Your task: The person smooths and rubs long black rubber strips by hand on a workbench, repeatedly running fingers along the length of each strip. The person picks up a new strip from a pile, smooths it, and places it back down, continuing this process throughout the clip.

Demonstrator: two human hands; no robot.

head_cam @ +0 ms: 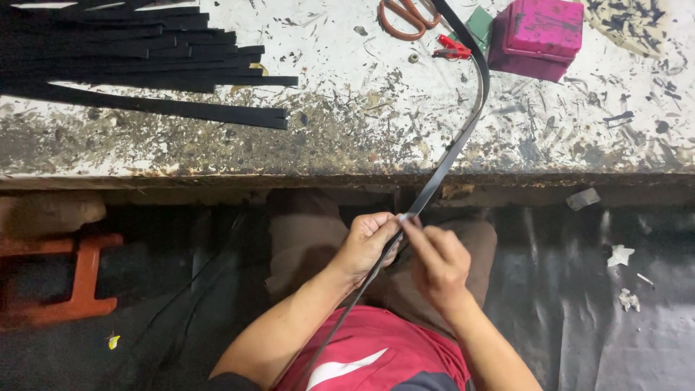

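head view: a seated person works a long black strap (463, 137) below the edge of a paint-spattered bench (347, 123). the left hand (368, 245) is closed around the strap, fingers curled over it, at about 6 o'clock in the frame. the right hand (436, 259), touching the left at its 3 o'clock side, pinches the same strap between thumb and fingertips (410, 223). from the hands the strap runs up toward 1 o'clock, crosses the bench edge, bends on the benchtop and leaves the frame at 12 o'clock; its lower end drops toward 7 o'clock past the person's red shirt (369, 355).

on the bench at 10 o'clock lies a pile of strips (130, 58), black and flat, their cut ends pointing to 3 o'clock. at 12 o'clock sit orange scissors (405, 16), just left of the strap. a small red clip (452, 49) lies touching or just beside the strap's bend; which, cannot be told. a green card (481, 25) lies on the strap's far side, and a pink box (539, 38), lid shut, stands at 1 o'clock beside it.

below the bench, at 8 o'clock, an orange stool (72, 279) stands on the dark floor. white paper scraps (621, 255) lie at 4 o'clock, well apart from the hands. the person's brown trousers (304, 239) show under the forearms.
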